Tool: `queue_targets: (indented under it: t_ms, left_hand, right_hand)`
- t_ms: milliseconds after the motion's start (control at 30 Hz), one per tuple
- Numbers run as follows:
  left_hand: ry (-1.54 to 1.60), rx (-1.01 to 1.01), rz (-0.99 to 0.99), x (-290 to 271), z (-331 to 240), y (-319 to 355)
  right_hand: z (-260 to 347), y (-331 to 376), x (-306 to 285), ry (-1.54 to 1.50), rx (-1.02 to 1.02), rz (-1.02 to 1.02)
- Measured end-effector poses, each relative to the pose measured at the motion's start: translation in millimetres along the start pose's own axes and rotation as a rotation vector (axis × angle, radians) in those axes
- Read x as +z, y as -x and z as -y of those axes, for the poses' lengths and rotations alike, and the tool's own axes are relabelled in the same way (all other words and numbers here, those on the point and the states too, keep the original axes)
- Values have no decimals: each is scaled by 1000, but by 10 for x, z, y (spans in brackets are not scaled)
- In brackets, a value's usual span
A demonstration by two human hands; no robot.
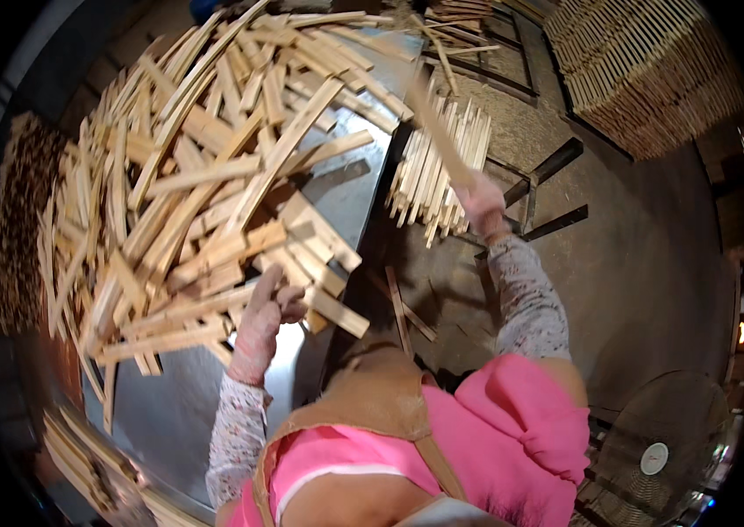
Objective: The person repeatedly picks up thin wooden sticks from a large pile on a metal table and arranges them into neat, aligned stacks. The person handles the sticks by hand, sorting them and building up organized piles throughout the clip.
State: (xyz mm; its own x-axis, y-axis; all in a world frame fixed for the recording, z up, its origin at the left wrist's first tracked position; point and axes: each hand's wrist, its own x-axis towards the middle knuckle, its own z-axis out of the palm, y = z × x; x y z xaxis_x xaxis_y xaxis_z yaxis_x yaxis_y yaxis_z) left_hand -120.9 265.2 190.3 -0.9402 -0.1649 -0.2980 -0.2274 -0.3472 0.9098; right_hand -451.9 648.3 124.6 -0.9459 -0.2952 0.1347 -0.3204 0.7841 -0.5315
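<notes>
My right hand [480,204], out to the right, is closed round one end of a long wooden strip [439,132]. The strip slants up and away, its far end smeared by motion. Below it, a stack of pale strips [425,180] lies side by side on a low metal frame. My left hand [268,321], with its fingers apart and nothing in them, hovers at the near edge of a large jumbled heap of wooden strips [205,176]. Short wooden pieces [337,312] lie just beyond its fingertips. Under the heap is a shiny metal table [161,417].
Tall stacked strips [644,79] stand at the far right, and another stack [12,228] at the left edge. Dark metal bars [556,162] jut out beside the frame. A round caged fan [653,457] is at the lower right. Loose strips [400,307] lie below the table edge.
</notes>
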Motion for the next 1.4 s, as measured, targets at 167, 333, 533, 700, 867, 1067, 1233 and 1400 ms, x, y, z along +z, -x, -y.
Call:
queue_targets:
  t_ms: [167,333,533,700,867,1067,1233,1400]
  left_hand:
    - [76,-241,-21,98,533,94]
    - [90,-465,-37,264,871,330]
    - [-93,-597,162,176,878,172]
    - [-412,-138,-71,392,498,89]
    - [-1261,382,-459,-156,-172,-761]
    - [-1490,-108,-606,-539,-405,-1703]
    - [-1391,-70,-491,-523,-122,-1398]
    - [-1214,-89,-505,-541,451,106]
  right_hand:
    - [-971,-20,744,26,663,16]
    - [-1116,-709,1776,-5,762,52]
    - [-1860,-1443,2605,93,385,309]
    - [-1317,-1324,2263,8,485,106]
    - [-93,-1267,1674,-306,-143,-167]
    - [2032,-1517,1552,366,-765,144]
    - [1677,-1255,1923,506,-673,374]
    - [1223,-696,513,308,-627,457]
